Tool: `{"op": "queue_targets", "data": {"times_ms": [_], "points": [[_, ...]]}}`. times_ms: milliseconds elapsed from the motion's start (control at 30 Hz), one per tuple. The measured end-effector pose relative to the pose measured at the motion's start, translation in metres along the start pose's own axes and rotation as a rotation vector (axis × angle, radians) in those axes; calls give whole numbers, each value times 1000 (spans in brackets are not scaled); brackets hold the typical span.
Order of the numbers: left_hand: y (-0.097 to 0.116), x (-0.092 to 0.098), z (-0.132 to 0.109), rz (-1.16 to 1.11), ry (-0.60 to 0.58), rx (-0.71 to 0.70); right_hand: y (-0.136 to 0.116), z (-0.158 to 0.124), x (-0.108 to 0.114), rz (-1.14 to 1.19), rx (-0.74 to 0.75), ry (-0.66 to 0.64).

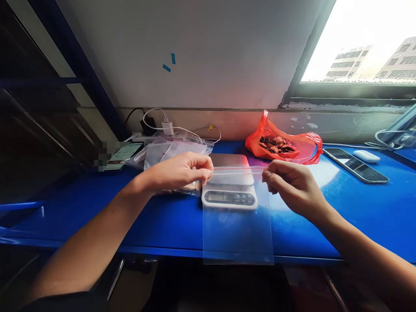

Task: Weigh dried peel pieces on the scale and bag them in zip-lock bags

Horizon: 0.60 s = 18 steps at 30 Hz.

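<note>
A clear zip-lock bag [238,238] hangs flat between my two hands, its lower end reaching past the table's front edge. My left hand [182,172] pinches the bag's upper left corner between thumb and fingers. At the upper right corner my right hand [287,184] is closed on it the same way. Behind the see-through bag stands a white kitchen scale [205,200] with a small display and several buttons; the display's digits are too faint to read. Just beyond my left hand lies a pile of clear plastic bags [152,154], partly hidden by that hand.
On the blue table [156,229], an opened red plastic bag [255,147] holds dark reddish-brown dried pieces [277,145]. At right lie a phone [355,165] and a white earbud case [366,156]. A lit phone [125,155] stands left, near a white charger [167,127] with cables.
</note>
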State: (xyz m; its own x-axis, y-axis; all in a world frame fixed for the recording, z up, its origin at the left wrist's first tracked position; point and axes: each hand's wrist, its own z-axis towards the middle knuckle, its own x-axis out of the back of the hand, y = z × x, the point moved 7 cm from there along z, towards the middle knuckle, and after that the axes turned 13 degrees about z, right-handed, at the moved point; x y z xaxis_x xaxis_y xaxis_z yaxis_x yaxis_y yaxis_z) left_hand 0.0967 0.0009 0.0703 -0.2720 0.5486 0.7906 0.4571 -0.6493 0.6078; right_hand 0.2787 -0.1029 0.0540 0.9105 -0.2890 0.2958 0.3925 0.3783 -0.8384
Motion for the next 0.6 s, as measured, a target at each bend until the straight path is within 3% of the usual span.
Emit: {"op": "queue_targets", "data": {"times_ms": [467, 533, 600], "points": [[-12, 0, 5, -5, -98, 17, 4, 7, 1, 21, -38, 42], [-20, 4, 6, -8, -75, 58, 10, 9, 12, 51, -47, 97], [-36, 15, 7, 4, 26, 144, 17, 11, 36, 102, -25, 197]]}}
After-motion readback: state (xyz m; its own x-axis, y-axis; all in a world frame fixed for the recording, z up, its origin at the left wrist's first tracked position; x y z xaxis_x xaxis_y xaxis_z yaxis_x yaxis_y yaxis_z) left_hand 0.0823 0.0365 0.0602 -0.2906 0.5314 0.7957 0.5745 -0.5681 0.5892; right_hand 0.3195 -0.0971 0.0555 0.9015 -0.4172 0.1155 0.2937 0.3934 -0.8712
